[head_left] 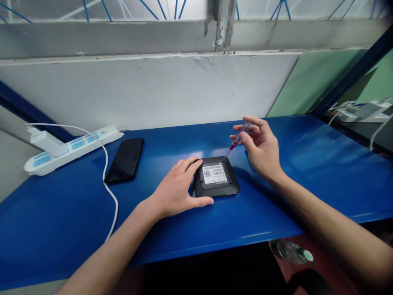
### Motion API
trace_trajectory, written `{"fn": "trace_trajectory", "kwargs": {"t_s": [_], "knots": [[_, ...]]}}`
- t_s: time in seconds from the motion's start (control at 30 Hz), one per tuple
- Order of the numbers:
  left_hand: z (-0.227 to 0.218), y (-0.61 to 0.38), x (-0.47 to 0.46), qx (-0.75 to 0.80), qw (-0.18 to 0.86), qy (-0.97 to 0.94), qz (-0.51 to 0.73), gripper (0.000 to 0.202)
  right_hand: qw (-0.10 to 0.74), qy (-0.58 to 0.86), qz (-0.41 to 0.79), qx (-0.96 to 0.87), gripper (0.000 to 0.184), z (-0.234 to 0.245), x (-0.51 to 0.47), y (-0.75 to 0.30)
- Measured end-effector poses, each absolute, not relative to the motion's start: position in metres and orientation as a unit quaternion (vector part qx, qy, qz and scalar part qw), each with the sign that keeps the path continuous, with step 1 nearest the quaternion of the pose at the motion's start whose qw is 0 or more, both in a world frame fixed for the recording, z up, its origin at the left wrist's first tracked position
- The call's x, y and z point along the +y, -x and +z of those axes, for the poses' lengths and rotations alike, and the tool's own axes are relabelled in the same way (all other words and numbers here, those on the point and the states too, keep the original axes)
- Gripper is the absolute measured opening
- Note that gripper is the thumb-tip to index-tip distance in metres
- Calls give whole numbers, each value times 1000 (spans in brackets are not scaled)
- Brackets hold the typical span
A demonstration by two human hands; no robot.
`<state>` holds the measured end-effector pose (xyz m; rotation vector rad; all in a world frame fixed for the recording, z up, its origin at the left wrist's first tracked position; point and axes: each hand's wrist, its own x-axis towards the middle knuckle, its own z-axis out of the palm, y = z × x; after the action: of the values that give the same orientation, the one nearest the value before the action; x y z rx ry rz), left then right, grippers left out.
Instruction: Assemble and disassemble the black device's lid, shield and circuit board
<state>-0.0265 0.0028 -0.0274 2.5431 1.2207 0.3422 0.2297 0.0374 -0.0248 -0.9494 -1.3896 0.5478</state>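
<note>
A small black square device (pixel 216 177) with a white label on top lies on the blue table (pixel 276 205). My left hand (pixel 178 189) grips its left edge, fingers on the top and thumb along the front side. My right hand (pixel 260 147) pinches a thin screwdriver (pixel 237 141) with a clear and red handle. The tool slants down to the left, its tip at the device's far right corner.
A black phone (pixel 125 159) lies face up left of the device. A white power strip (pixel 72 148) with a plugged charger and white cable (pixel 106 172) sits at the far left. A wall stands close behind the table. A plastic bottle (pixel 291 252) lies below the table edge.
</note>
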Motion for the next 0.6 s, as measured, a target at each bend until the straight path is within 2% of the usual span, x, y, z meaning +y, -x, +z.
{"fn": "trace_trajectory", "kwargs": {"t_s": [0.27,0.6], "knots": [[-27,27,3,426,150,-884,119,98,651,429,209,-591,29,-25,45,-233],[-26,26,4,423,153,-884,126,97,631,415,264,-600,30,-23,37,-230]]}}
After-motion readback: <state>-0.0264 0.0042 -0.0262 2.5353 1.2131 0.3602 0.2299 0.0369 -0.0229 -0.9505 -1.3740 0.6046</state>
